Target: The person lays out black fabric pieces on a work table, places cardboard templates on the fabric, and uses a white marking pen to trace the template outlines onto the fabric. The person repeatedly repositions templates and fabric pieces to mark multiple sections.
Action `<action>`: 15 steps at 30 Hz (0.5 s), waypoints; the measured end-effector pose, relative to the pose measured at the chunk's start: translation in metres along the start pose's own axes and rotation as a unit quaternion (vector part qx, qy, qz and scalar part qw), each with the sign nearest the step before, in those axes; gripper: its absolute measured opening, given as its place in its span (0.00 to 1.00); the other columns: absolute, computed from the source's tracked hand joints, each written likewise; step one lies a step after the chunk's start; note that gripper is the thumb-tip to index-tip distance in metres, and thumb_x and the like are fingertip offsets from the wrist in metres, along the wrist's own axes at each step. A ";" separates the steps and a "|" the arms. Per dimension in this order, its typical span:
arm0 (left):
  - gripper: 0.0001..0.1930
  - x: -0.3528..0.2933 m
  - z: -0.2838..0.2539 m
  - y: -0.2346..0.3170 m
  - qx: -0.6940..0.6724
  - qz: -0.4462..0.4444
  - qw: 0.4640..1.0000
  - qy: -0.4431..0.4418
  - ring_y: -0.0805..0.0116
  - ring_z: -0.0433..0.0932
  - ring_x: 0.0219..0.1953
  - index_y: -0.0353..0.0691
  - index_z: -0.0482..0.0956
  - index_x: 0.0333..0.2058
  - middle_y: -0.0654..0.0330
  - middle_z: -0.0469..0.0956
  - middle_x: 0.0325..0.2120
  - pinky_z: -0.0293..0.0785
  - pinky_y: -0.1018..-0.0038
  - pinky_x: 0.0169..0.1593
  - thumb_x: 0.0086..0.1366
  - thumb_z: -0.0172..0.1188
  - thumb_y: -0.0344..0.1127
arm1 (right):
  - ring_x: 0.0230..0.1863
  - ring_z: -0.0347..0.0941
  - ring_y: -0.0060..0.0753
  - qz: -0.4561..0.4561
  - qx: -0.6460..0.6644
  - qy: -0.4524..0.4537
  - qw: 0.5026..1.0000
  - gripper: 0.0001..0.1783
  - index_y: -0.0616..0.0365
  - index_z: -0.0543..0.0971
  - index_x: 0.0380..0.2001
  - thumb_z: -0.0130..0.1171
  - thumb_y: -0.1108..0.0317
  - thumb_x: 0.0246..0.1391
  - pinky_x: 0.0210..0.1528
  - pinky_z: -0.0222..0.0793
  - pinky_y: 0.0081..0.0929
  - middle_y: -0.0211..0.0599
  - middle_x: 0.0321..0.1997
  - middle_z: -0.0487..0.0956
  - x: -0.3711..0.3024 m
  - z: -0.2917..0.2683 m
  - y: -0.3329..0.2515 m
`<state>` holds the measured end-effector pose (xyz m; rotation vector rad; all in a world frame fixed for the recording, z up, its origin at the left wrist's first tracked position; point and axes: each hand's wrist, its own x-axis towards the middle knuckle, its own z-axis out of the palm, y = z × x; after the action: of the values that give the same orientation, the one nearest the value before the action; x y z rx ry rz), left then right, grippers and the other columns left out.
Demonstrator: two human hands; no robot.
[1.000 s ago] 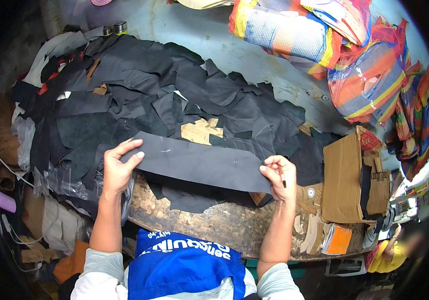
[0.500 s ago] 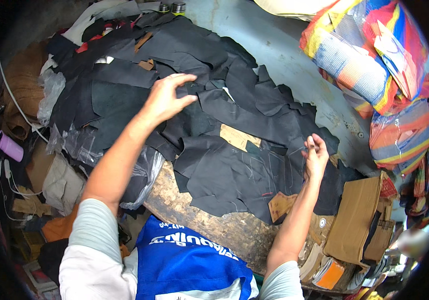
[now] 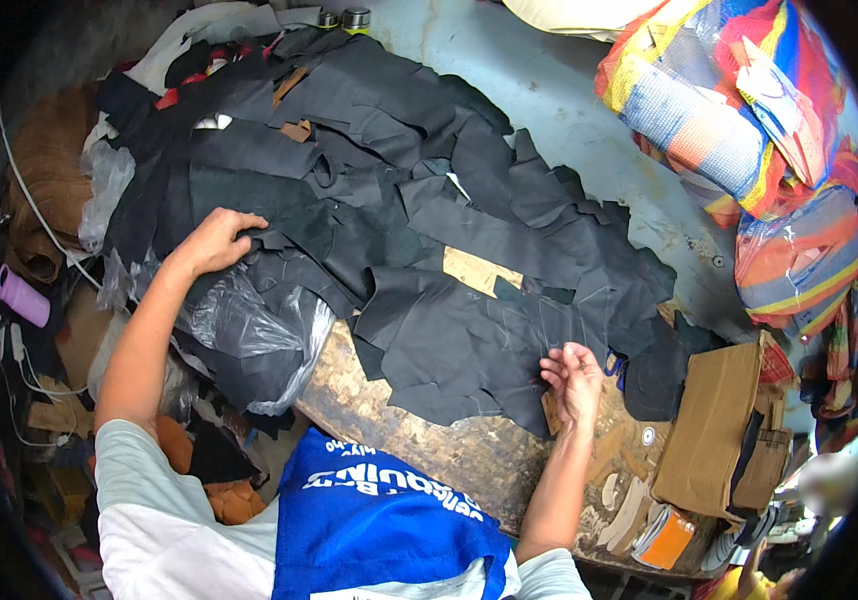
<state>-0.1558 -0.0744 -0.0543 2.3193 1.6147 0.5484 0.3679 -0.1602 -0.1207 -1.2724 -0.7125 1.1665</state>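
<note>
A wide heap of black leather-like sheets [image 3: 429, 380] covers most of the worktable. At the heap's left side, my left hand [image 3: 217, 240] lies on the sheets with its fingers stretched out and the thumb apart. Below it, a clear plastic bag [image 3: 299, 340] partly wraps some of the black material. Over the near right part of the sheets, my right hand [image 3: 574, 385] is curled, fingertips drawn toward the thumb; whatever is in it, if anything, is hidden. Thin pale outlines mark the black sheet beside it. A blue looped object [image 3: 617, 370], partly hidden, lies just right of this hand.
The worn wooden tabletop [image 3: 419, 440] shows along the near edge. A tan card piece [image 3: 484, 272] lies among the sheets. To the right stand a cardboard box [image 3: 709, 430] and striped woven bags [image 3: 699, 125]. A purple cup [image 3: 22, 295] and white cables are at left.
My left hand has moved left and nearer, down onto the sheets. My right hand has come nearer and slightly left, uncovering the blue looped object.
</note>
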 end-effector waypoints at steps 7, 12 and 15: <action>0.18 0.029 -0.038 0.032 -0.098 -0.096 0.991 -0.007 0.53 0.79 0.39 0.29 0.78 0.39 0.45 0.79 0.34 0.73 0.70 0.44 0.51 0.63 0.34 | 0.27 0.78 0.31 -0.015 0.018 -0.013 1.000 0.10 0.59 0.72 0.37 0.58 0.66 0.55 0.27 0.76 0.22 0.39 0.30 0.78 -0.018 0.000 0.006; 0.36 0.036 0.019 0.041 0.203 -0.054 0.976 -0.062 0.52 0.59 0.62 0.49 0.64 0.57 0.51 0.60 0.59 0.61 0.50 0.58 0.48 0.66 0.45 | 0.28 0.78 0.31 -0.001 -0.004 -0.038 0.999 0.10 0.59 0.72 0.37 0.58 0.67 0.55 0.27 0.76 0.21 0.39 0.30 0.79 -0.026 0.012 0.021; 0.34 0.056 0.041 0.034 0.262 -0.102 0.951 -0.126 0.48 0.56 0.62 0.56 0.65 0.57 0.55 0.58 0.61 0.57 0.41 0.57 0.49 0.65 0.43 | 0.27 0.78 0.30 0.013 -0.016 -0.037 0.999 0.09 0.59 0.72 0.37 0.57 0.68 0.55 0.28 0.75 0.21 0.39 0.30 0.78 -0.032 0.018 0.027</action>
<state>-0.0917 -0.0338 -0.0684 2.3857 2.0154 -0.2499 0.3349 -0.1865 -0.1375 -1.2737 -0.7725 1.2326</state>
